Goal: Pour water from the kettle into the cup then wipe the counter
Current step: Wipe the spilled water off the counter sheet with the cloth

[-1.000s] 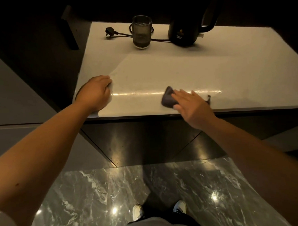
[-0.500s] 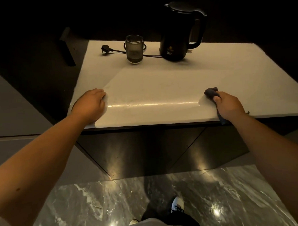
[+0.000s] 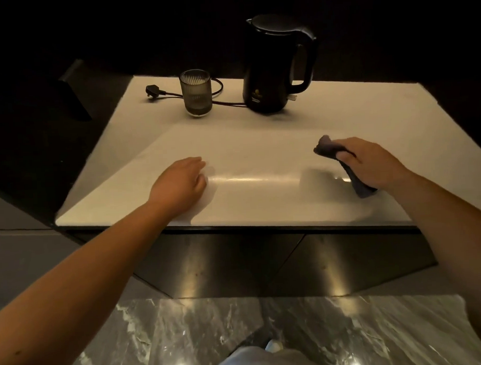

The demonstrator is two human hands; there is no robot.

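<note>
Right hand (image 3: pixel 370 163) grips the cloth (image 3: pixel 327 148) bunched on the table (image 3: pixel 259 143); left hand (image 3: pixel 178 182) rests loosely curled, holding nothing. Cup (image 3: pixel 196 93) and kettle (image 3: pixel 275 65) stand at the back, cord (image 3: pixel 224 101) between them. Risk: a wide sweep snags the cord and tips the cup. Water level hard to read; table's wet spots are lost in glare.

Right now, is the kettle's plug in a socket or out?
Out: the plug lies loose on the counter, its cord running back to the kettle.

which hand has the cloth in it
The right hand: its fingers are closed around the dark cloth on the counter. The left hand rests on the counter, holding nothing.
</note>
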